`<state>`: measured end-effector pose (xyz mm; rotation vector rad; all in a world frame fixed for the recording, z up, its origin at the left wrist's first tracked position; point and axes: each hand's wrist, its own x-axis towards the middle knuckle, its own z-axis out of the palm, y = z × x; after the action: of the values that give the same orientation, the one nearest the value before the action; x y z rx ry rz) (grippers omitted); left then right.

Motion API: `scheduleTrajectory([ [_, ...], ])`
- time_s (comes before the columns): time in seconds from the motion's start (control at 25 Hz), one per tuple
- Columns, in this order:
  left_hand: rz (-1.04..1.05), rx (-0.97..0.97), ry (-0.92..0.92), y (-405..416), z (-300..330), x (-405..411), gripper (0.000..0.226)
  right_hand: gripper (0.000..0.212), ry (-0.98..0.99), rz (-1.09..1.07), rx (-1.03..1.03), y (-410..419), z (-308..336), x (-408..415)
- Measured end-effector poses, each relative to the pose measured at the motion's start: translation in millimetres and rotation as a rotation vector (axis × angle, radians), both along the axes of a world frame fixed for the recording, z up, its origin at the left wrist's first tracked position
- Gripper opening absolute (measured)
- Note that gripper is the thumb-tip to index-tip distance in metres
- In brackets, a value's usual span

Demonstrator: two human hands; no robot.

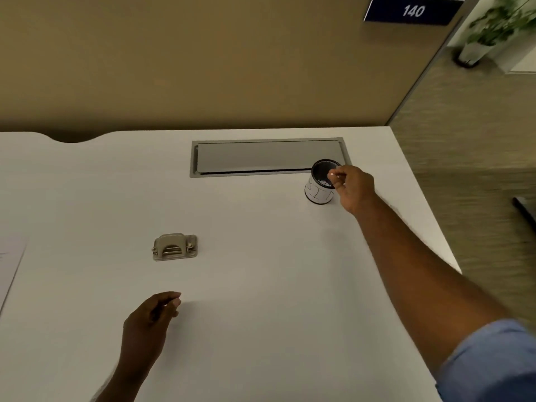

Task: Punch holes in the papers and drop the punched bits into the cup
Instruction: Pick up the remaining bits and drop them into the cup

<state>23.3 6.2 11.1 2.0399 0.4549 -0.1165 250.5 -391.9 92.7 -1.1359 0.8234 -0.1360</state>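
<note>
A small white cup (317, 194) with a dark inside stands on the white desk (261, 285), at the right end of the cable hatch. My right hand (352, 187) reaches over its rim, fingertips pinched on a tiny white paper bit (332, 174) above the opening. A silver hole punch (175, 246) sits alone at the desk's middle left. My left hand (150, 320) hovers low over the near desk, fingers curled together; whether it holds anything is unclear. A sheet of paper (10, 262) shows partly at the left edge.
A grey cable hatch (266, 156) is set into the desk near its far edge. A tan partition rises behind the desk with a notch at the far left. The desk's right edge drops to carpet; a potted plant (490, 27) stands far right.
</note>
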Motion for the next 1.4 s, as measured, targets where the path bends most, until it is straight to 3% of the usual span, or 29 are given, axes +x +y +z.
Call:
scheduleTrajectory([
  [0.08,-0.001,0.035,-0.019,1.2,0.9,-2.7,0.026,0.012,0.100,0.148,-0.230,-8.6,0.4,23.4],
  [0.24,-0.018,0.082,-0.075,5.7,4.7,0.4,0.024,0.039,0.292,0.458,-0.527,-13.1,-1.5,46.5],
  [0.36,-0.045,0.083,-0.113,14.2,8.1,1.5,0.022,0.034,0.335,0.527,-0.818,-14.4,0.5,47.9],
  [0.44,-0.065,0.091,-0.119,17.9,12.6,3.7,0.017,0.031,0.294,0.521,-0.907,-9.7,7.9,44.7],
  [0.56,-0.116,0.089,-0.149,23.3,15.8,7.4,0.014,0.029,0.083,0.397,-0.872,5.9,23.6,28.8],
  [0.72,-0.184,0.084,-0.175,34.5,12.3,6.7,0.017,0.013,-0.192,0.316,-0.435,64.8,34.6,-31.0],
  [0.84,-0.208,0.152,-0.174,53.5,7.5,1.9,0.024,0.015,-0.166,0.430,-0.260,130.7,8.6,-92.7],
  [0.92,-0.326,0.301,-0.119,68.7,-0.9,-5.1,0.034,0.015,-0.093,0.534,-0.209,175.8,-20.0,-136.3],
  [1.08,-0.570,0.486,0.080,93.1,-21.1,-30.2,0.065,0.017,0.017,0.797,-0.415,248.4,-72.7,-209.4],
  [1.2,-0.722,0.556,0.168,103.3,-35.5,-42.3,0.078,0.020,-0.012,0.943,-0.643,276.7,-96.6,-242.0],
  [1.4,-0.785,0.585,0.174,104.5,-44.5,-44.6,0.085,0.025,-0.038,0.967,-0.913,295.5,-118.0,-260.7],
])
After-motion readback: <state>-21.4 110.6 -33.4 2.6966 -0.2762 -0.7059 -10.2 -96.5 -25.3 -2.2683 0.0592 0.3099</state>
